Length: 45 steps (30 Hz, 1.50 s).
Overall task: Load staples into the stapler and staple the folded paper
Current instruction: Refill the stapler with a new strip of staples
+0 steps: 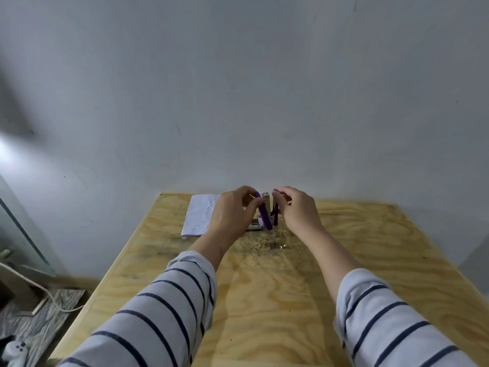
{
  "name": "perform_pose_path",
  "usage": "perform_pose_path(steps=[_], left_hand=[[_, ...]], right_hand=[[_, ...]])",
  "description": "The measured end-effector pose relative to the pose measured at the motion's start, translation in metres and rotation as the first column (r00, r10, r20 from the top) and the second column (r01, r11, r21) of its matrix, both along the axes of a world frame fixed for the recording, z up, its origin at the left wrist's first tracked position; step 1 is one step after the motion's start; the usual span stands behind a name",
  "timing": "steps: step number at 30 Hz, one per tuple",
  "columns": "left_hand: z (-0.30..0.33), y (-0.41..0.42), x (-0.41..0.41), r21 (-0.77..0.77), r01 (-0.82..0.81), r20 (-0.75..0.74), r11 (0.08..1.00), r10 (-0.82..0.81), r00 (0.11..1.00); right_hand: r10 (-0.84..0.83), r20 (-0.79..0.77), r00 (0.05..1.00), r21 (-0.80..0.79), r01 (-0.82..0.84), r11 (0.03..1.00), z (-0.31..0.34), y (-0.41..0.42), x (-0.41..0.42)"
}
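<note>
A purple stapler point(266, 215) stands swung open at the far middle of the plywood table point(264, 300), its metal staple channel upright between two purple arms. My left hand point(234, 213) pinches the left purple arm near its top. The right purple arm is gripped at its top by my right hand point(297, 210). A folded white paper point(198, 217) lies flat to the left, partly hidden behind my left hand. A pale strip, maybe staples, shows under my left hand by the stapler's foot point(255, 227).
Small metal bits and dark specks point(267, 243) lie scattered on the table in front of the stapler. A grey wall rises right behind the table. On the floor at the left sit a white cable point(34, 284) and a white game controller point(16, 350).
</note>
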<state>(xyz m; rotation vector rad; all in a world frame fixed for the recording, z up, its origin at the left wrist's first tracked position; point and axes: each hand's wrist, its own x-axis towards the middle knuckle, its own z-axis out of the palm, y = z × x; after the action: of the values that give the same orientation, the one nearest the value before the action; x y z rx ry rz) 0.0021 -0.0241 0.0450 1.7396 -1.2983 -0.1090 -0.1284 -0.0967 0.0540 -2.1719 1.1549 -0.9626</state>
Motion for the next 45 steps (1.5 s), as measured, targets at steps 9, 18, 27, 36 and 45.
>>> perform_pose_path(steps=[9,18,27,36,45], left_hand=[[-0.015,0.015,0.005,-0.130,-0.110,-0.425,0.985,0.045,0.904],[-0.037,0.028,0.010,0.039,-0.304,-0.138,0.952,0.306,0.942],[-0.023,0.023,0.006,0.131,-0.191,0.489,0.973,0.104,0.866],[-0.031,0.028,0.010,0.182,-0.214,0.379,0.960,0.132,0.916],[-0.031,0.026,0.008,0.093,-0.347,0.496,0.933,0.259,0.829]], right_hand=[[-0.376,0.374,0.848,0.567,0.111,0.816,0.000,0.002,-0.009],[-0.533,0.620,0.576,0.749,-0.230,0.622,0.004,0.007,-0.002],[-0.477,0.594,0.648,0.758,-0.254,0.600,0.002,0.012,0.008],[-0.337,0.430,0.838,0.701,-0.074,0.710,-0.010,0.012,0.009],[-0.221,-0.012,0.975,-0.262,0.210,0.942,-0.028,0.029,0.018]])
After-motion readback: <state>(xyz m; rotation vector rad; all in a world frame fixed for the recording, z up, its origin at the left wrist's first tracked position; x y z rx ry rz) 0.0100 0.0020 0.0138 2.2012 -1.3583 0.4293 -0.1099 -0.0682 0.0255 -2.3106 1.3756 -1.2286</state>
